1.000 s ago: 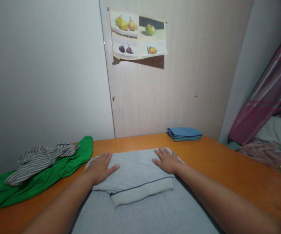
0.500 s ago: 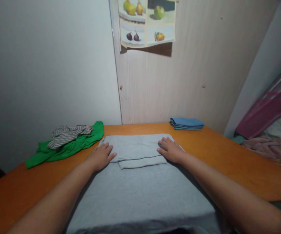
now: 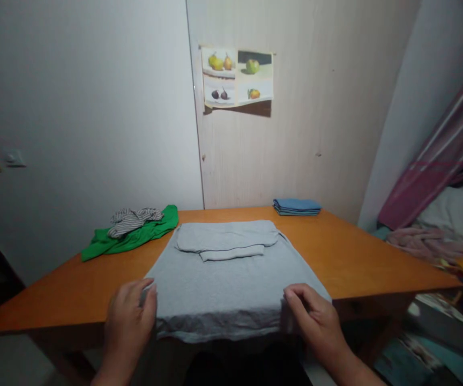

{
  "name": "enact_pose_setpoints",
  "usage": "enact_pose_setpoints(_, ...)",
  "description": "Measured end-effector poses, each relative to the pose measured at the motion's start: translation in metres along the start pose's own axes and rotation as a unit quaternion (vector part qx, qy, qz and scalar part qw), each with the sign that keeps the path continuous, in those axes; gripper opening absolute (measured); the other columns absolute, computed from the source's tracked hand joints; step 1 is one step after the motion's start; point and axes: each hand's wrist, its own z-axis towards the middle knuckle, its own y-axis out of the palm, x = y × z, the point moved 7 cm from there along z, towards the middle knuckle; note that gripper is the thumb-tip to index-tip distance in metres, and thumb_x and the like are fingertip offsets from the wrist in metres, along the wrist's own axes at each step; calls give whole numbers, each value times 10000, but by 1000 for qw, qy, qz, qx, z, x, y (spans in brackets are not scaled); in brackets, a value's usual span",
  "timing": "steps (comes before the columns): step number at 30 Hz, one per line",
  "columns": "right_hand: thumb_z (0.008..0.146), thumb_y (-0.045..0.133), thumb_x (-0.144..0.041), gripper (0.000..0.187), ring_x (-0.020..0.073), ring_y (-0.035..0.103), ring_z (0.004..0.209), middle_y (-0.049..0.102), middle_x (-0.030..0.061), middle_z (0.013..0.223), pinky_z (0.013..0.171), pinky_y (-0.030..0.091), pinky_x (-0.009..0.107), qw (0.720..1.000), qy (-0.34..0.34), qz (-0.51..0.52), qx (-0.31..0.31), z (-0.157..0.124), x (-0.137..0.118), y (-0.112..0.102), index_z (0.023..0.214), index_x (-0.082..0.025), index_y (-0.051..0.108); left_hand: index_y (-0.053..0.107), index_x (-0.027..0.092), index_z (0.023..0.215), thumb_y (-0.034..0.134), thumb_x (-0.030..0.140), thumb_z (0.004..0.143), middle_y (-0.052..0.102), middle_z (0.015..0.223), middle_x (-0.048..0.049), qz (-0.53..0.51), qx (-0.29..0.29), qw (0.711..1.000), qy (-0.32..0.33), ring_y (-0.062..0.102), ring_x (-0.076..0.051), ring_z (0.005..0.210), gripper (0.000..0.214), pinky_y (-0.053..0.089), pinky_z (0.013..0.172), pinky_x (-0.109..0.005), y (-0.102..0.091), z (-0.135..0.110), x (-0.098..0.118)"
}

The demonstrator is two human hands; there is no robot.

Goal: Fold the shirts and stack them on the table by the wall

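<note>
Loosely curled, the left hand (image 3: pixel 131 316) and right hand (image 3: pixel 315 319) flank the grey garment (image 3: pixel 227 284) draping over the near edge of the table (image 3: pixel 360 262), whether pinching it I cannot tell, striped cloth (image 3: pixel 131 221) atop green cloth (image 3: pixel 143 241) along the left edge, folded blue cloth (image 3: pixel 297 206) by the far right corner

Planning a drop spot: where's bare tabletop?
Free: table right of the shirt, in front of the blue stack; smaller patch between green cloth, shirt and left hand. Crowded: centre, under shirt; back left, under green cloth and striped cloth.
</note>
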Motion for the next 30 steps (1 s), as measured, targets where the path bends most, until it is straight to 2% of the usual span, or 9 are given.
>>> enact_pose_setpoints(3, 917, 562, -527, 345, 211, 621, 818, 660, 25, 802, 743, 480, 285, 996, 50, 26, 68, -23, 24, -14, 840, -208, 666, 644, 172, 992, 490, 497, 893, 658, 986, -137, 25, 65, 993, -98, 617, -317, 1017, 373, 502, 956, -477, -19, -29, -9)
enact_pose_setpoints(6, 843, 604, -594, 394, 221, 617, 814, 653, 25, 799, 754, 485, 304, 981, 125, 38, 140, -38, 57, -29, 845, -201, 636, 612, 181, 975, 590, 569, 800, 639, 937, -105, -19, 98, 971, -217, 629, -313, 976, 426, 533, 897, -462, -26, -49, -25)
enact_pose_setpoints(10, 726, 690, -645, 530, 240, 642, 843, 677, 44, 870, 770, 500, 329, 943, 236, 71, 224, -54, 97, -41, 968, -180, 619, 588, 182, 916, 761, 581, 636, 637, 846, -57, -138, 130, 906, -378, 668, -281, 838, 518, 561, 823, -436, -20, -68, -49)
enact_pose_setpoints(13, 661, 770, -627, 652, 264, 669, 959, 717, 69, 982, 839, 515, 337, 918, 289, 145, 230, -59, 111, -39, 1096, -164, 622, 616, 165, 891, 775, 590, 651, 677, 813, -60, -240, 87, 860, -441, 694, -291, 868, 514, 566, 833, -419, -5, -79, -54)
enact_pose_setpoints(16, 682, 783, -594, 587, 271, 695, 957, 756, 61, 968, 837, 533, 336, 910, 309, 242, 133, -56, 108, -25, 1072, -171, 667, 682, 154, 932, 749, 553, 747, 741, 840, -69, -348, 1, 823, -449, 716, -293, 935, 444, 551, 910, -423, 10, -84, -43)
enact_pose_setpoints(18, 706, 781, -552, 482, 272, 713, 912, 774, 47, 913, 803, 548, 337, 902, 310, 293, 70, -54, 98, -18, 1005, -183, 697, 711, 163, 1022, 764, 448, 786, 777, 918, -74, -422, -51, 781, -458, 731, -277, 970, 373, 536, 962, -416, 16, -88, -35)
enact_pose_setpoints(23, 738, 771, -469, 360, 275, 733, 829, 787, 47, 884, 703, 571, 342, 890, 308, 335, 28, -47, 73, -29, 968, -197, 721, 752, 134, 1064, 817, 285, 763, 792, 1038, -133, -521, -178, 678, -487, 749, -295, 1012, 344, 567, 954, -387, 8, -95, -16)
enact_pose_setpoints(26, 730, 797, -441, 388, 254, 730, 748, 784, 56, 884, 639, 575, 329, 892, 307, 330, 26, -31, 57, -43, 1011, -189, 710, 766, 105, 1053, 814, 201, 740, 795, 1023, -146, -539, -176, 646, -511, 739, -337, 1041, 331, 608, 895, -409, -12, -86, -9)
enact_pose_setpoints(30, 738, 816, -350, 390, 188, 680, 599, 751, 26, 783, 509, 543, 261, 894, 279, 344, 59, 8, 40, -62, 1067, -193, 678, 764, 116, 1013, 724, 46, 753, 803, 945, -109, -585, -101, 631, -499, 758, -313, 976, 272, 641, 842, -402, -30, -47, 2)
